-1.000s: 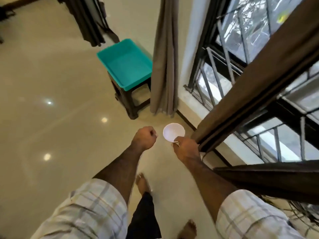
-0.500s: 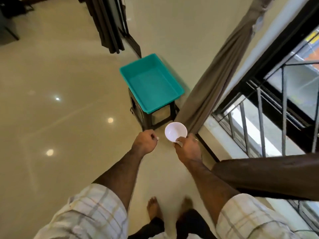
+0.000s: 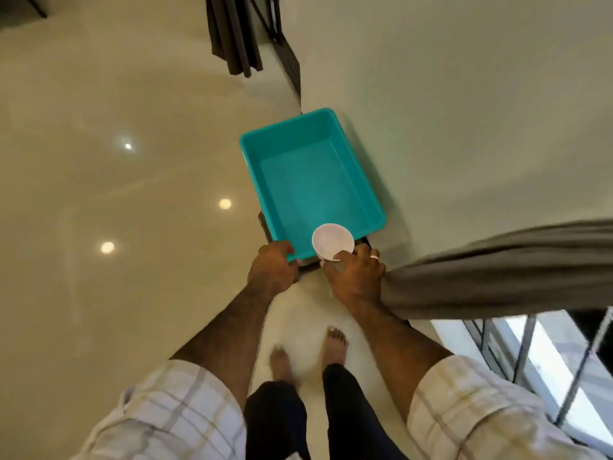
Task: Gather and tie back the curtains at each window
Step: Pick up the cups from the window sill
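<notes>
Right hand (image 3: 356,278) pinches a small white bowl (image 3: 332,241) by its near rim, thumb and fingertips closed on the edge; a pale ring shows on one finger. Left hand (image 3: 273,268) is curled, fingers hooked over the near left corner of a teal tray (image 3: 255,161). The bowl sits over the tray's near edge; touching or just above, cannot tell.

Grey curtain (image 3: 497,270): soft, matte cloth in long folds, bunched into a band running from the right edge to just beside the right wrist, outside the grip. A second, darker curtain (image 3: 234,34) hangs well apart at top.

Tray: smooth moulded plastic, rectangular, rounded corners, raised rim, set on a dark stool (image 3: 263,224). Floor (image 3: 99,194): glossy cream tile with light spots. Metal window bars (image 3: 524,346) at lower right
</notes>
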Demonstrator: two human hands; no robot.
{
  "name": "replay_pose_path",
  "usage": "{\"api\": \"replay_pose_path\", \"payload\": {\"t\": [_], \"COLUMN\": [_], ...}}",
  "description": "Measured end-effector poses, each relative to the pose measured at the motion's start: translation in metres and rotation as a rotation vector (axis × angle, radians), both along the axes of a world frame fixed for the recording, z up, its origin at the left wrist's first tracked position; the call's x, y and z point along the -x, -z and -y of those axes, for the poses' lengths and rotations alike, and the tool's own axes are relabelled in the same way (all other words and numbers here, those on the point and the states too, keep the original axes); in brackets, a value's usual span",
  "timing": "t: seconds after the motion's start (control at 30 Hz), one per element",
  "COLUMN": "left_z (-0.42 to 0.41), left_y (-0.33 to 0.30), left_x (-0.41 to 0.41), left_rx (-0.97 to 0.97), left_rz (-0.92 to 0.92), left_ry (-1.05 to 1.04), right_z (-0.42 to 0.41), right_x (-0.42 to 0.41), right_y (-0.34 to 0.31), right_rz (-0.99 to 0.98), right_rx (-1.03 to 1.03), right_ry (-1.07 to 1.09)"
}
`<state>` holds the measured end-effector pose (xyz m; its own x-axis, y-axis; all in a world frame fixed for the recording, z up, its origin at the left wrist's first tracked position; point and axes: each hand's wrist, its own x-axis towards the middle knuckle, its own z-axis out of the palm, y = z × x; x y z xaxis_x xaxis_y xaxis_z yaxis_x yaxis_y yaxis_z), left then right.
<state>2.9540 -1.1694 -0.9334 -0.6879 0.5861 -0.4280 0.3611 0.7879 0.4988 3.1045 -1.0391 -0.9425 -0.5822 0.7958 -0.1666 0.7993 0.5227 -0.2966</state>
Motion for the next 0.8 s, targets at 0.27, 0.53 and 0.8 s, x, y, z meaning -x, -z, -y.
{"api": "replay_pose_path", "payload": {"t": [0.27,0.53,0.8], "left_z": [-0.073,-0.124,-0.129], "left_y": [0.067,0.135,0.145], "left_x": [0.085,0.146,0.149], "left_rx": [0.165,0.259,0.259], "left_rz": [-0.223,-0.299,-0.281], "left_ry": [0.286,0.546,0.641], "right_z": [-0.067,-0.098,-0.091], "right_x": [0.092,0.14,0.151], "right_y": [0.066,0.137,0.138], "right_rz": [0.139,0.32,0.427], "right_rx": [-0.007,-0.013,0.063], "right_ry": [-0.019,-0.038,-0.044]}}
